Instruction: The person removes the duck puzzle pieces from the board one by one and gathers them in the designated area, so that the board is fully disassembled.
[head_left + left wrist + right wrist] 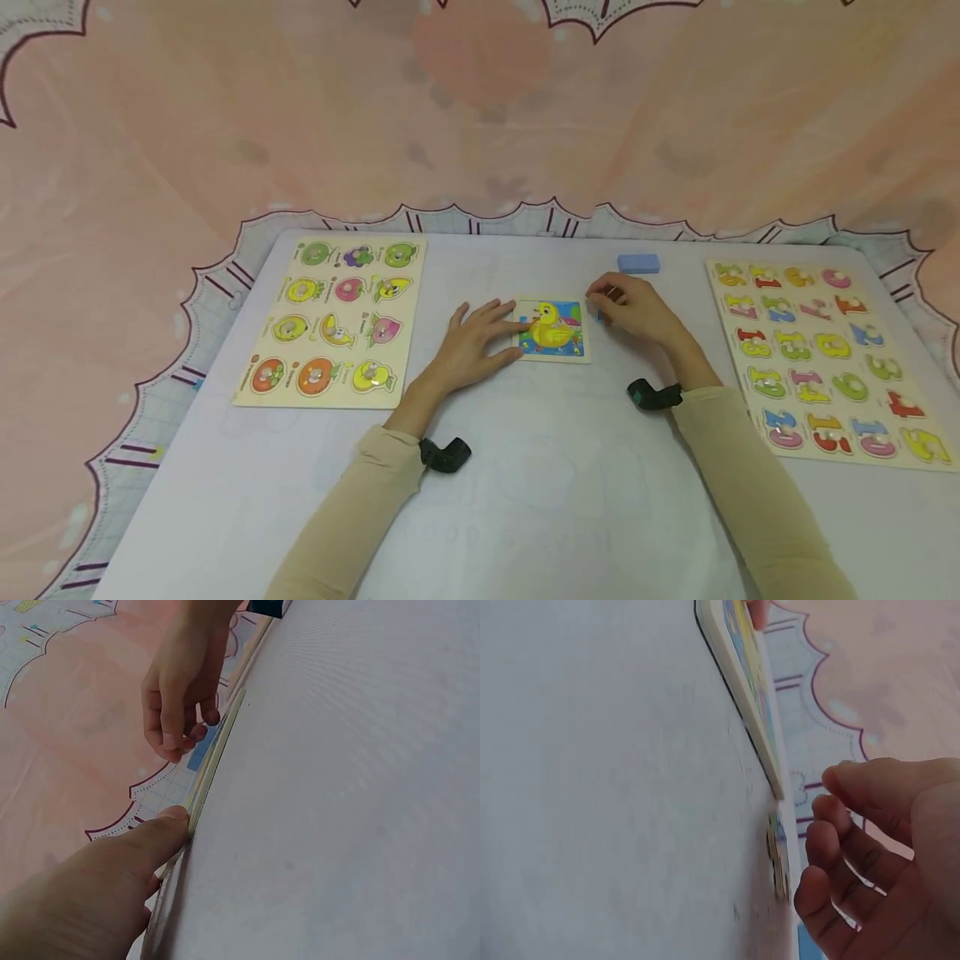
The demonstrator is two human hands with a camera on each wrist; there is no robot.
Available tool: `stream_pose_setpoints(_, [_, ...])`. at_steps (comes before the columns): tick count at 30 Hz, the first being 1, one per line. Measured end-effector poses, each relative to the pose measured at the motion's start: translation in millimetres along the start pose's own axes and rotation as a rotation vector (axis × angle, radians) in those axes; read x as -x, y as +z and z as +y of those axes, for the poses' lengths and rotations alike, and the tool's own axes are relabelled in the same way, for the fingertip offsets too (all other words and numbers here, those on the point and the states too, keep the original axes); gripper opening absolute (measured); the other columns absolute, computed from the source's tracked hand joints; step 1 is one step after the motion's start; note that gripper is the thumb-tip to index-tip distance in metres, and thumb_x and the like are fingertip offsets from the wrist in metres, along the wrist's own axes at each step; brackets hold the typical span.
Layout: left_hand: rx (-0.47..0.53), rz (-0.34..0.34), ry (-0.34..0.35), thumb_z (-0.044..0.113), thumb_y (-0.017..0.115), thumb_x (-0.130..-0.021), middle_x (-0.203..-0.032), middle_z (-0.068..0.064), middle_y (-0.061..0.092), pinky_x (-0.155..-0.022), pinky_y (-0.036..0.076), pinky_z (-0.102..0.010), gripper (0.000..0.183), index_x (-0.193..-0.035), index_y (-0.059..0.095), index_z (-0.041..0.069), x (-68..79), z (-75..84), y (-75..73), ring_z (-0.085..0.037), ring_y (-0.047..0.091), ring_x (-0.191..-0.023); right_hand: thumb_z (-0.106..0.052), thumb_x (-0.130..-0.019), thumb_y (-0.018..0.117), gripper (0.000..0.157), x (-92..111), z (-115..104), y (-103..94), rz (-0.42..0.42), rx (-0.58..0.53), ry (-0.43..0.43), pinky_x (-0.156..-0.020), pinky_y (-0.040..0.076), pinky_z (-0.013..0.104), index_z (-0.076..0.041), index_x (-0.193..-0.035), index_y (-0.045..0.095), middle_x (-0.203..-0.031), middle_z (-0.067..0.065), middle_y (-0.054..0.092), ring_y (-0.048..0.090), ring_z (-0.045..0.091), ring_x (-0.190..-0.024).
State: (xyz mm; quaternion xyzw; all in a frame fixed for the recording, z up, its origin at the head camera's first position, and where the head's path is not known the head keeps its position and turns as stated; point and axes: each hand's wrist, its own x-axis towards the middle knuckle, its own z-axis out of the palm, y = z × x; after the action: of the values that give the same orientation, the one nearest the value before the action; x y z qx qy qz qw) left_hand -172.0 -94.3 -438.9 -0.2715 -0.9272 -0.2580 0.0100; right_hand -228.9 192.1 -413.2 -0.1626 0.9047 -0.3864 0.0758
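Note:
A small square duck puzzle (555, 354) lies flat at the middle of the table, a yellow duck on blue showing on it. My left hand (476, 346) rests at its left side, fingers spread over the edge and thumb touching the near border; the left wrist view shows the thumb (169, 821) on the board's rim. Just right of the puzzle lies a loose jigsaw piece (778, 859), partly hidden by my right hand (637, 308) in the head view. That hand hovers beside the piece with bent fingers, thumb apart from them, and nothing visible between.
A blue rectangular block (638, 264) lies behind my right hand. To the left is a fruit puzzle board (318, 392), to the right a number puzzle board (757, 392). The white table (525, 500) meets a patterned pink cloth (375, 125) at its far edge.

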Motion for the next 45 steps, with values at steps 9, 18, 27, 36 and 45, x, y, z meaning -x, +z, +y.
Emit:
stream_pose_setpoints(9, [0.006,-0.005,-0.006,0.042,0.061,-0.089,-0.151,0.001,0.037,-0.117,0.006,-0.055,0.043,-0.131,0.057,0.031,0.4,0.5,-0.8,-0.022,0.027,-0.144,-0.023,-0.094,0.058,0.018,-8,-17,16.6,-0.045,-0.047,-0.077,-0.088,0.046,0.038,-0.01,-0.105,0.064,-0.103,0.006,0.064,0.056,0.021,-0.097])
stream_pose_setpoints(18, [0.003,0.017,0.003,0.041,0.061,-0.09,-0.15,0.0,0.039,-0.116,0.007,-0.056,0.041,-0.129,0.058,0.03,0.4,0.0,-0.6,-0.023,0.028,-0.143,-0.018,-0.095,0.056,0.016,-15,-34,28.4,-0.128,-0.027,-0.121,-0.078,0.048,0.032,-0.01,-0.108,0.062,-0.1,0.007,0.062,0.055,0.021,-0.087])
stream_pose_setpoints(27, [0.015,0.022,0.006,0.041,0.061,-0.09,-0.149,-0.001,0.041,-0.116,0.007,-0.055,0.04,-0.128,0.059,0.03,0.3,-0.2,0.1,-0.023,0.028,-0.143,-0.019,-0.095,0.054,0.027,-23,-36,37.0,-0.217,0.102,-0.113,-0.069,0.04,0.03,-0.02,-0.121,0.06,-0.091,0.003,0.057,0.048,0.019,-0.079])
stream_pose_setpoints(36, [0.017,0.029,0.011,0.041,0.061,-0.09,-0.15,-0.001,0.04,-0.116,0.008,-0.055,0.04,-0.128,0.059,0.029,0.8,-0.9,1.4,-0.023,0.029,-0.143,-0.015,-0.094,0.054,0.027,-22,-37,37.8,-0.226,0.125,-0.133,-0.069,0.039,0.03,-0.018,-0.12,0.062,-0.089,0.003,0.054,0.047,0.018,-0.079])
stream_pose_setpoints(45, [0.015,0.014,-0.004,0.039,0.061,-0.09,-0.15,-0.002,0.039,-0.116,0.007,-0.056,0.04,-0.128,0.059,0.029,1.2,0.7,-0.6,-0.023,0.028,-0.143,-0.014,-0.094,0.053,0.027,-25,-39,38.4,-0.266,0.14,-0.127,-0.066,0.039,0.029,-0.018,-0.12,0.058,-0.085,0.004,0.052,0.047,0.018,-0.076])
